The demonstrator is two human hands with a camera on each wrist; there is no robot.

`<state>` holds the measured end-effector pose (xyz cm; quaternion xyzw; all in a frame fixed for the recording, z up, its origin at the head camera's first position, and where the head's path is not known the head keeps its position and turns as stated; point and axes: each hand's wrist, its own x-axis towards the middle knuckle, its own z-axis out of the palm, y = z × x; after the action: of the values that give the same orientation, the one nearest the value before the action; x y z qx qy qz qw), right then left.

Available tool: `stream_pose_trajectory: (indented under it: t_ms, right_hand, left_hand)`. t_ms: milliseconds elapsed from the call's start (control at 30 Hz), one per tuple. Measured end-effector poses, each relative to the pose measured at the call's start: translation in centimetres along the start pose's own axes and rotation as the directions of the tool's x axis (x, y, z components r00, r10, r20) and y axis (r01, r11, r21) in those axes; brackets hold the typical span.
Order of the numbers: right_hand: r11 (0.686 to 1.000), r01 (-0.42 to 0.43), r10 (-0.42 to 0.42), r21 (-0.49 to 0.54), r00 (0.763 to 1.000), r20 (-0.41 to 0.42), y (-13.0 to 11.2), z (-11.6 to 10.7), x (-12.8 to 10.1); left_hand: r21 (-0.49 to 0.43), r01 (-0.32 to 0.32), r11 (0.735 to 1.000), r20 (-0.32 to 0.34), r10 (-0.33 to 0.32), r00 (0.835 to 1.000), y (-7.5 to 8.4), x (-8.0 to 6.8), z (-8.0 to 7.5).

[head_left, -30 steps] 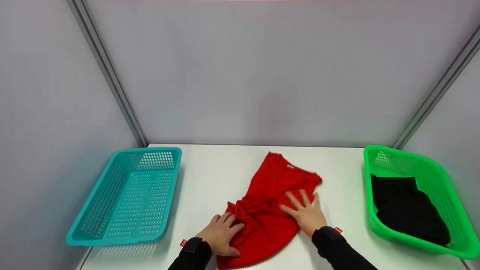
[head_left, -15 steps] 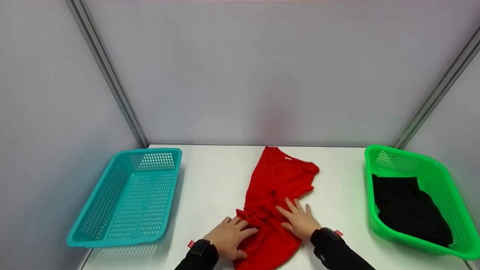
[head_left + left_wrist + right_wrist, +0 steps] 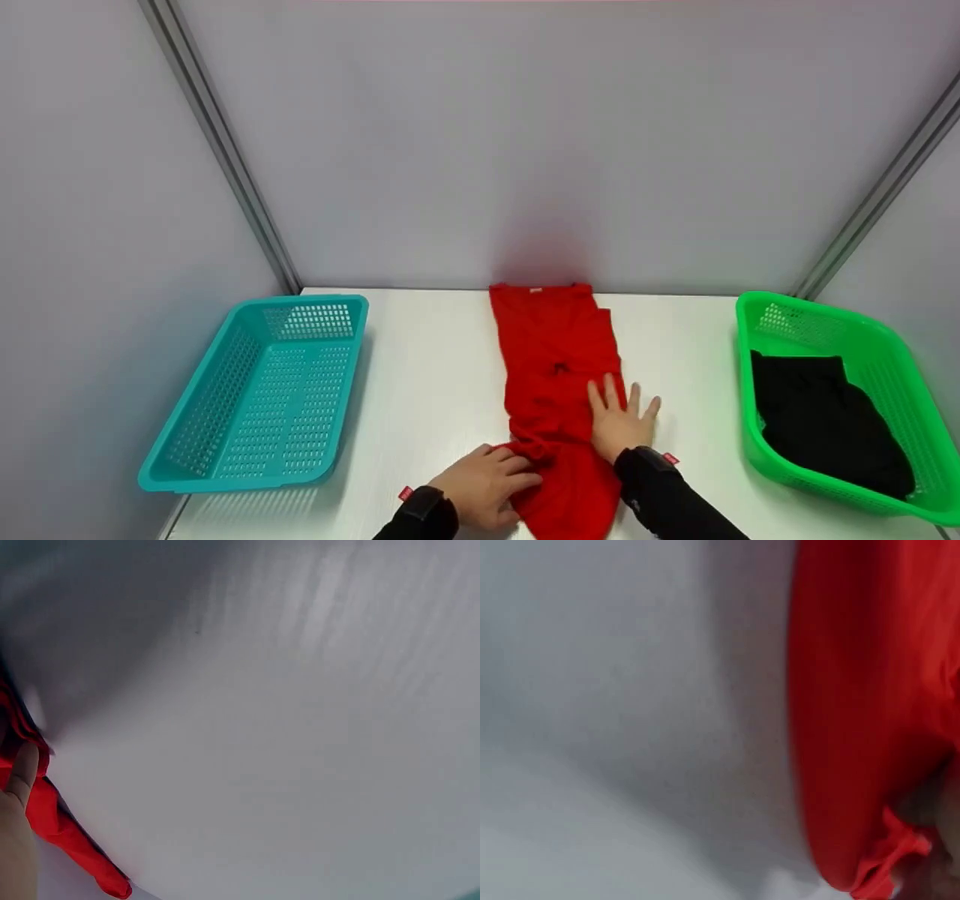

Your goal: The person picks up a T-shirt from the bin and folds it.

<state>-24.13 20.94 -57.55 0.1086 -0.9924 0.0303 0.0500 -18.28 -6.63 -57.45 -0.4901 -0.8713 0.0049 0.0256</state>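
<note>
A red dress [image 3: 559,337] with a small white neck label lies lengthwise on the white table, its neckline at the back edge. Cloth bunches at its waist, and the lower end runs out of the head view. My left hand [image 3: 484,484] rests on the left edge below the waist, fingers over the bunched cloth. In the left wrist view, one finger [image 3: 24,769] lies against the red folds. The spread fingers of my right hand [image 3: 622,427] press on the dress's right edge. The right wrist view shows mostly red cloth [image 3: 847,690], with that hand largely hidden.
A teal perforated basket [image 3: 251,480] stands to the left with nothing inside. On the right is a green basket [image 3: 825,487] holding a folded black garment [image 3: 829,424]. Grey panels [image 3: 450,150] close off the back and sides of the white table [image 3: 427,375].
The red dress has swung from a slant to nearly straight, its neckline moving left and back. My left hand has shifted right; my right hand has drawn back, then reached forward with fingers spread.
</note>
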Motion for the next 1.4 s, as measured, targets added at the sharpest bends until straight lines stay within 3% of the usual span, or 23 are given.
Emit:
stream_pose_trajectory:
  t_ms: [67,133,200,300,367,433,533,600,700,767,833,900,967,1100,1233,1333,1400]
  right_hand:
    - [1.0,-0.02,0.021,0.019,0.997,-0.068,0.1,-0.1,0.0]
    - [0.996,0.082,-0.076,0.031,0.983,-0.167,0.0,0.0,0.0]
    - [0.973,0.225,-0.21,0.047,0.953,-0.217,-0.2,0.2,-0.3]
    - [0.936,0.336,-0.322,0.105,0.938,-0.126,-0.5,0.5,-1.0]
    - [0.943,0.311,-0.31,0.116,0.95,-0.031,-0.6,0.6,-1.5]
    - [0.964,0.255,-0.257,0.081,0.966,0.012,-0.6,0.7,-1.8]
    - [0.974,0.228,-0.228,-0.005,0.972,-0.063,-0.7,0.8,-2.0]
    - [0.959,0.282,-0.281,-0.022,0.942,-0.181,-1.0,0.9,-1.9]
    - [0.895,0.447,-0.432,0.0,0.864,-0.26,-2.1,0.6,-2.3]
    - [0.844,0.534,-0.516,0.039,0.83,-0.21,-2.9,0.2,-3.3]
    - [0.82,0.565,-0.558,0.087,0.824,-0.092,-3.5,-0.1,-4.6]
    - [0.83,0.549,-0.551,0.098,0.835,-0.004,-3.8,-0.1,-5.8]
    - [0.848,0.526,-0.528,0.066,0.849,0.017,-3.8,0.0,-6.5]
    - [0.891,0.452,-0.451,0.032,0.892,-0.024,-3.3,0.0,-6.7]
    - [0.928,0.366,-0.357,0.077,0.928,-0.111,-2.4,-0.6,-6.1]
    - [0.934,0.347,-0.316,0.083,0.913,-0.259,-1.7,-1.1,-5.6]
    - [0.934,0.355,-0.315,0.047,0.876,-0.365,-1.4,-1.3,-5.2]
  left_hand:
    - [-0.002,0.003,1.0,0.0,-0.003,1.0,0.1,0.2,0.1]
    - [0.002,0.013,1.0,-0.002,-0.013,1.0,0.2,0.2,0.2]
    - [0.015,0.029,0.999,-0.01,-0.028,1.0,0.3,0.1,0.3]
    - [0.014,0.076,0.997,-0.027,-0.075,0.997,0.4,0.0,0.6]
    - [0.011,0.12,0.993,-0.044,-0.119,0.992,0.4,0.0,0.7]
    - [0.027,0.152,0.988,-0.078,-0.149,0.986,0.4,0.0,0.8]
    - [0.092,0.153,0.984,-0.165,-0.137,0.977,0.4,0.0,0.8]
    - [0.143,0.15,0.978,-0.209,-0.118,0.971,0.5,0.3,0.9]
    - [0.197,0.157,0.968,-0.24,-0.107,0.965,0.9,0.8,0.9]
    - [0.219,0.174,0.96,-0.227,-0.123,0.966,1.3,1.1,1.0]
    - [0.233,0.181,0.955,-0.212,-0.132,0.968,1.6,1.3,0.9]
    - [0.219,0.188,0.957,-0.196,-0.146,0.97,1.9,1.4,0.8]
    - [0.188,0.197,0.962,-0.201,-0.159,0.967,2.1,1.6,0.7]
    - [0.141,0.21,0.968,-0.253,-0.17,0.952,2.4,2.1,0.3]
    - [0.137,0.212,0.968,-0.287,-0.166,0.944,2.4,2.7,-0.4]
    - [0.095,0.234,0.967,-0.332,-0.191,0.924,2.3,3.2,-1.2]
    - [0.033,0.259,0.965,-0.384,-0.227,0.895,2.4,3.5,-1.8]
